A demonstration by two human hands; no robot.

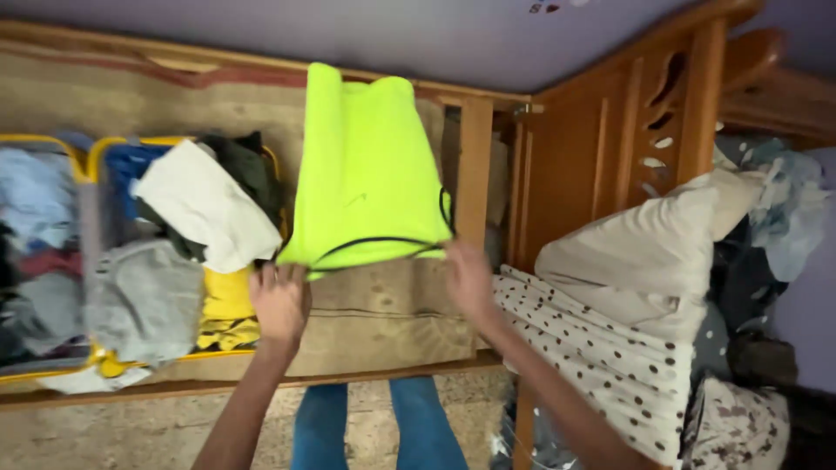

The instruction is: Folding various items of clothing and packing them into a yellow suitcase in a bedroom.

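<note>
1. The left hand (279,300) lies on the near left corner of a neon yellow vest (366,174), its fingers (277,277) curled down over the hem and pinching the cloth.
2. The right hand (470,277) meets the vest's near right corner; the fingers there are blurred, so whether they grip the cloth or only press on it cannot be told.
3. The vest is spread flat on a bare brown mattress (383,318), its hem towards the person and its top reaching almost to the mattress's far edge. A thin dark trim runs in a curve along the hem and up the right side.
4. The mattress sits in a wooden bed frame (475,165), whose upright post stands just right of the vest.
5. Left of the vest, along the mattress's left part, lies an open yellow-edged suitcase (104,144) full of clothes.
6. On top of that heap are a white garment (205,213), touching the vest's left edge, a grey garment (144,300) nearer the person, and a yellow printed garment (228,309) just beside the left hand.
7. Right of the frame, a polka-dot cloth (601,348) and a beige pillow (644,252) are piled against a carved wooden headboard (644,113).
8. The person's blue jeans (374,426) show below the mattress's near edge.
</note>
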